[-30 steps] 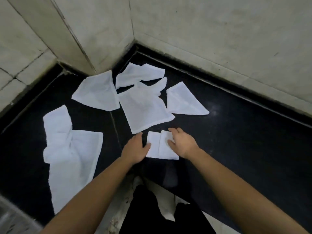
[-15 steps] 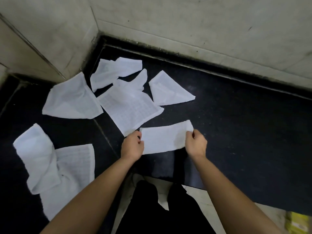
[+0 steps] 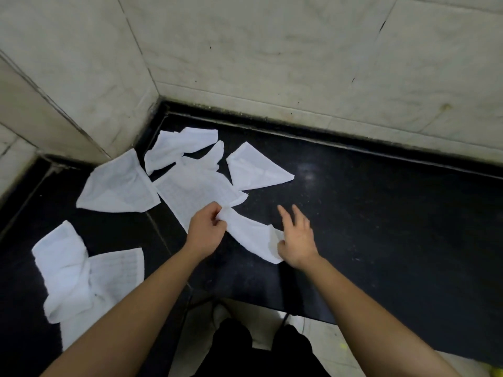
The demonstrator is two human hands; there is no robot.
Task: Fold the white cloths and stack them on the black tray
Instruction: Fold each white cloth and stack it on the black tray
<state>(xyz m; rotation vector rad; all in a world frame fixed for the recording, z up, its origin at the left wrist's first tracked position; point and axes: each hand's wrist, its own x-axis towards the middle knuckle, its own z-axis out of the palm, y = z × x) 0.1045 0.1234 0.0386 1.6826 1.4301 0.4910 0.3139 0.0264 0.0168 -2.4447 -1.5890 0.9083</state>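
My left hand [image 3: 206, 232] pinches the upper end of a narrow folded white cloth [image 3: 251, 235], which droops down to the right over the black counter [image 3: 381, 227]. My right hand [image 3: 296, 238] is beside the cloth's lower end with fingers spread, and it grips nothing. Several more white cloths lie loose on the counter: a flat one [image 3: 196, 189] just behind my left hand, a triangular one [image 3: 255, 170], one near the wall corner [image 3: 177, 145], one at the left [image 3: 119, 186] and a rumpled pile [image 3: 79, 273] at the near left. No black tray is visible.
Pale tiled walls [image 3: 272, 50] close off the counter at the back and left, meeting in a corner. The counter's front edge [image 3: 272, 308] runs below my arms, with light floor and my dark-clothed legs [image 3: 258, 349] beneath it.
The cloth was a small folded square a second ago, then was held stretched between both hands. Now my right hand has let go and opened, and the cloth hangs from my left hand.
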